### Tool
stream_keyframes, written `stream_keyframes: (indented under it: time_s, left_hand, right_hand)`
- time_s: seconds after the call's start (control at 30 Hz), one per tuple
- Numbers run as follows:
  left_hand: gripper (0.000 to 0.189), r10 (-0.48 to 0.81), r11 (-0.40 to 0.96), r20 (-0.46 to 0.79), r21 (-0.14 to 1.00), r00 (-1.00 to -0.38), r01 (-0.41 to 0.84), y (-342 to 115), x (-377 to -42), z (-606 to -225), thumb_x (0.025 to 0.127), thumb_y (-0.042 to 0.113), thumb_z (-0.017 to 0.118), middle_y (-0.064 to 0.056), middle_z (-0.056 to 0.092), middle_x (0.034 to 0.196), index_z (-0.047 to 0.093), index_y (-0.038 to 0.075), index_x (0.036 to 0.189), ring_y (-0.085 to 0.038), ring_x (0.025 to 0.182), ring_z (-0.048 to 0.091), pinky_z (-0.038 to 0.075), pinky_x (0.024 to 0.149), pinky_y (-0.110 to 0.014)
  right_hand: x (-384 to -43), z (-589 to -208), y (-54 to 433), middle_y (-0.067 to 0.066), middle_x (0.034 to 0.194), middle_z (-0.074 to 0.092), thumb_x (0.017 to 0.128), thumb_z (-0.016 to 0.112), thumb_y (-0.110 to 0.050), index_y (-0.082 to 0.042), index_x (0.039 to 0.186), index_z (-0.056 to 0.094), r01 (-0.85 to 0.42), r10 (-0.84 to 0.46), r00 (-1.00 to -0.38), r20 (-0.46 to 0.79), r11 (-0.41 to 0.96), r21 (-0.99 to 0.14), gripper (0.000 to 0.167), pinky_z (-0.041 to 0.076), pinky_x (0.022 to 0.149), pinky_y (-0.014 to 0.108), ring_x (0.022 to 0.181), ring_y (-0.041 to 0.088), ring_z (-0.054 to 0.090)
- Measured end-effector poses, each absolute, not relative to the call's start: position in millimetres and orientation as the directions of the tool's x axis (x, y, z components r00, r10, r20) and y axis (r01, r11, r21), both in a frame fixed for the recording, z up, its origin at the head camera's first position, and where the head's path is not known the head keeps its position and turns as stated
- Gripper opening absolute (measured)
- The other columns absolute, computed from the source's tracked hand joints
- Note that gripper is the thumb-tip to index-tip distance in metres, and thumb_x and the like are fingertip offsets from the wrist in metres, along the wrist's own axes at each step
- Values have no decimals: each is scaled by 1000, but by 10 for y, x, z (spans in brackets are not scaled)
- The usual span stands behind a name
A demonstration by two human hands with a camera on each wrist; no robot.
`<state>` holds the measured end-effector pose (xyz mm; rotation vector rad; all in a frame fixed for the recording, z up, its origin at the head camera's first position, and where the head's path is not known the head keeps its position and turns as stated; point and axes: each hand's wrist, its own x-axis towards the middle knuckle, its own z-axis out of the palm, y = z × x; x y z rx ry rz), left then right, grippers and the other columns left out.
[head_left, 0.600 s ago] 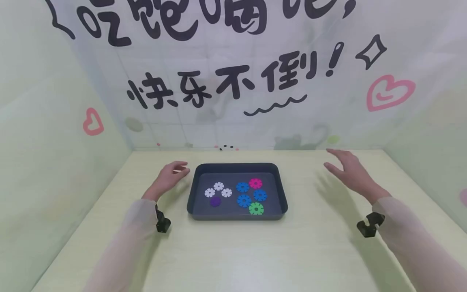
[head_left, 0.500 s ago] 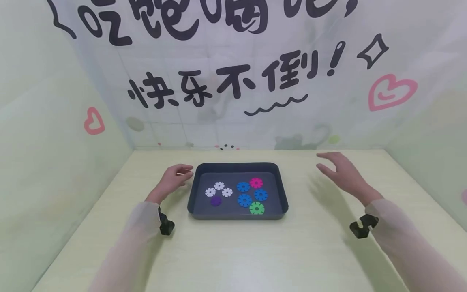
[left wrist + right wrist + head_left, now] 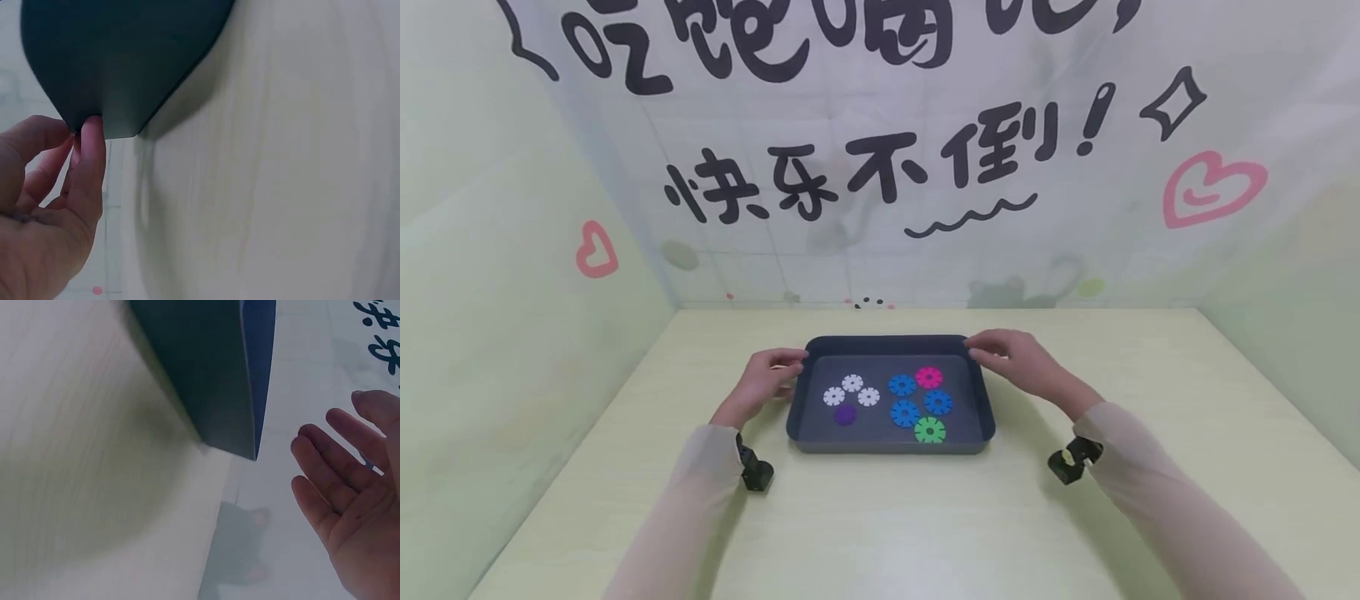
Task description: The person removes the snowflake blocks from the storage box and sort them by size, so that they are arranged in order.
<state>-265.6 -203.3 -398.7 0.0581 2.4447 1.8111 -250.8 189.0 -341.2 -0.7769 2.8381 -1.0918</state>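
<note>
A: Start with the head view. What's around?

B: A pale table (image 3: 887, 525), with a printed backdrop (image 3: 850, 275) at twelve o'clock. Two pink hearts (image 3: 1175, 212), one toward ten, one toward two. Mid-table sits a dark tray (image 3: 891, 447).

A: And in the tray?

B: Nine slotted discs. Three white discs (image 3: 828, 396) toward nine, one purple disc (image 3: 846, 415) at eight, three blue discs (image 3: 897, 414) between centre and three, one pink disc (image 3: 922, 378) at two, one green disc (image 3: 922, 432) at four.

A: Anything in the way?

B: Two hands. The left hand (image 3: 762, 385) is at the tray's ten o'clock corner, the right hand (image 3: 1018, 362) at two, each overlapping the rim.

A: Left wrist view?

B: The tray's outer wall, at eleven, hides every disc. Thumb and fingers pinch its corner, which the head view leaves unclear.

A: Right wrist?

B: The tray's corner points down from twelve; the hand is at three to four, fingers loosely spread, gripping nothing. I can't tell whether any fingertip touches.
</note>
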Motion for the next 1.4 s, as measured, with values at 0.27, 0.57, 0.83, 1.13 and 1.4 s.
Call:
stream_keyframes:
  time_s: [0.27,0.57,0.83,1.13,1.4]
  left_hand:
    - [34,59,278,-71,959,-996,-52,-2035,-2669,-4033,89,2,53,-18,53,109,55,-3,123,-19,89,55,56,66,-29]
    - [35,47,274,-80,960,-996,-65,-2031,-2679,-4041,89,3,55,-20,53,111,55,-2,123,-22,90,56,56,66,-29]
    - [35,42,273,-75,960,-996,-61,-2022,-2664,-4021,88,2,55,-15,54,105,55,-3,123,-22,89,56,56,64,-28]
    - [34,24,283,-88,956,-996,-77,-2022,-2686,-4039,88,2,55,-14,54,104,56,-2,122,-17,84,55,56,61,-25]
    - [35,28,289,-78,955,-997,-66,-2013,-2665,-4018,88,1,54,-12,54,102,56,-3,122,-15,82,54,56,61,-26]
  right_hand:
    - [-2690,-3295,1474,13,112,61,91,56,-20,2,118,58,-468,-645,-763,-46,600,-648,35,48,87,41,100,24,58]
    - [-3026,-3327,1075,6,96,66,82,69,-17,2,118,58,-414,-669,-698,-258,670,-617,42,51,81,31,84,14,62]
    - [-3164,-3531,966,6,81,64,76,74,-11,4,108,63,-349,-612,-751,-249,688,-636,36,50,68,23,69,12,57]
    - [-3178,-3665,945,2,70,52,75,74,-10,1,104,63,-334,-606,-749,-268,695,-637,33,39,56,19,61,11,44]
    - [-3141,-3685,899,3,74,53,73,77,-13,-3,101,64,-320,-573,-767,-289,731,-602,31,40,57,21,64,13,45]
